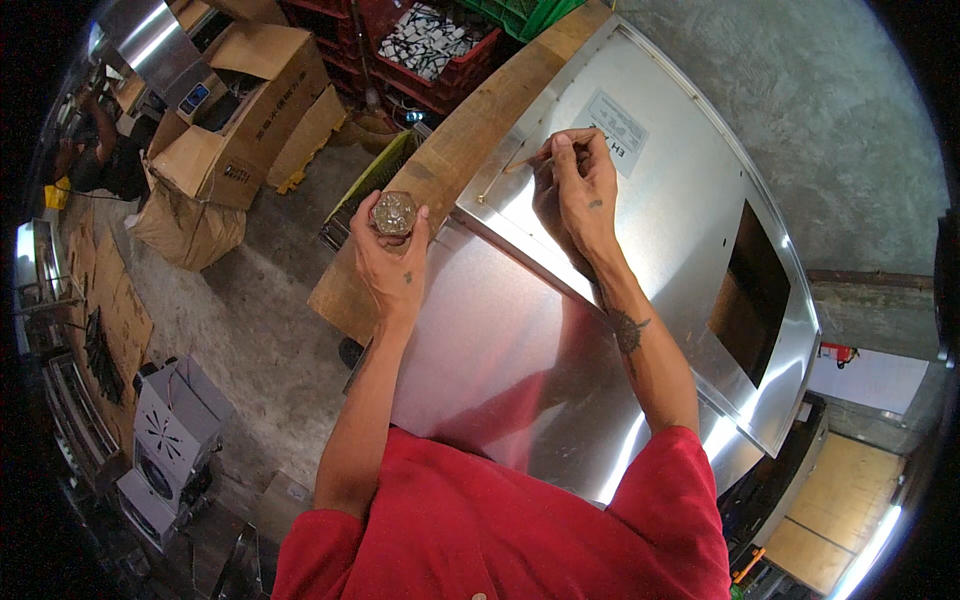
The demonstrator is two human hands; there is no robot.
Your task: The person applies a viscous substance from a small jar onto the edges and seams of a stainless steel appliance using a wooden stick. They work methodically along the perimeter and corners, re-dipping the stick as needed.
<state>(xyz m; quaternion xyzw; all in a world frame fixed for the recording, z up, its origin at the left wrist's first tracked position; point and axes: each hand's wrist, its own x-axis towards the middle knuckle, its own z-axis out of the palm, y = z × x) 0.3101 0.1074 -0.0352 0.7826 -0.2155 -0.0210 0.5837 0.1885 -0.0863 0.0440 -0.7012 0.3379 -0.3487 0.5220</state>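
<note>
My left hand (388, 265) is wrapped round a small faceted jar (394, 213) with a brownish, glassy look, held above the edge of a wooden board. My right hand (583, 185) pinches a thin brown stick (517, 164). The stick's tip points left, over the corner of a shiny sheet-metal panel (660, 235); whether it touches the metal I cannot tell. That panel carries a grey printed label (617, 128) and has a dark rectangular cutout (752, 292). Nearer to me, a second shiny metal surface (480, 340) meets it along a raised seam.
Under the panel's left edge runs a wooden board (480, 110). Beyond it stand a red crate (470, 75) of small white parts and an open cardboard box (245, 130). A grey machine (175, 420) is on the floor at left. Another person's arm (103, 125) shows at far left.
</note>
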